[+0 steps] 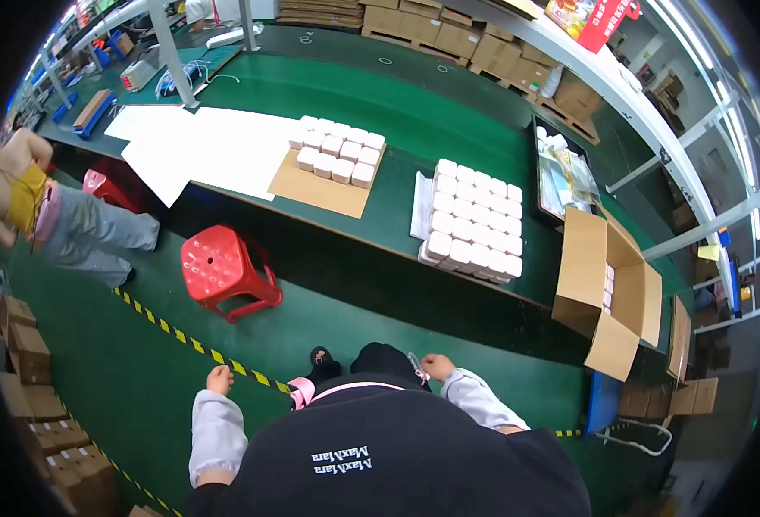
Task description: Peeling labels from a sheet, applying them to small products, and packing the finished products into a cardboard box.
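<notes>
My left hand (220, 379) hangs low over the floor, its fingers curled in, and nothing shows in it. On the other side my right hand (437, 366) is also loosely closed, near my dark trousers. A small pale looped thing with pink on it (419, 369) lies right beside the right fingers; its kind is unclear. Both hands are well apart from the workbench (397, 194). On it stand a large stack of white rounded boxes (475, 220) and a smaller group of similar boxes (339, 151) on a cardboard sheet (321, 191).
A red stool (225, 269) stands ahead on the left. Beyond it is another person (78, 215). An open carton (625, 297) with white boxes inside sits at the bench's right end, near a black tray (561, 172). Stacked cartons (78, 470) line the lower left.
</notes>
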### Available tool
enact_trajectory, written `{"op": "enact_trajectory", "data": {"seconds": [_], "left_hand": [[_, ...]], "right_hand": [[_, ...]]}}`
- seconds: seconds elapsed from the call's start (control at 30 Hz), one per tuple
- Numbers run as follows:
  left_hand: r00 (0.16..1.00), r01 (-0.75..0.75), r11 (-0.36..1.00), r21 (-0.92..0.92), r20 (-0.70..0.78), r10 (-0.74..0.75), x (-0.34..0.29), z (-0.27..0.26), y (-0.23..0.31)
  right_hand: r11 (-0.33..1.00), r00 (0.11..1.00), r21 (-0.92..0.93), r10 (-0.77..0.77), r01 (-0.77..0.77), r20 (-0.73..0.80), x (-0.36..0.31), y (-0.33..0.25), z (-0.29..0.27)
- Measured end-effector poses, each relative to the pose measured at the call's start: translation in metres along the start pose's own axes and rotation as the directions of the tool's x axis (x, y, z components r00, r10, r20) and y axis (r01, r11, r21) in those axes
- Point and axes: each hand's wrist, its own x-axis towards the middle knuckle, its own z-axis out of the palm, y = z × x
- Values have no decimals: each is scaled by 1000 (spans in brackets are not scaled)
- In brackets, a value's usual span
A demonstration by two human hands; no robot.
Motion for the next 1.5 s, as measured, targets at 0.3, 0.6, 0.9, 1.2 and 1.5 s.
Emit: {"op": "enact_trajectory", "data": {"seconds": [0.3,0.6,0.9,1.2,1.5], "left_hand": [[974,203,978,50,96,-207,37,-41,92],[988,-21,998,53,156,12,29,-4,208],[889,-341,936,-85,295,350,11,126,392],[680,-552,815,-177,471,562,4,257,500],[423,-902,329,278,716,555,-28,212,586]], "right_hand": [[856,781,153,-359,494,-511,80,-254,-32],[999,900,10,-35,43,-434,157,-347,-100],[982,937,32,-165,184,-307,152,-341,-120],[773,719,4,-587,634,-372,61,-358,-138],[761,494,75,-339,644,-800,34,-377,-193]]}}
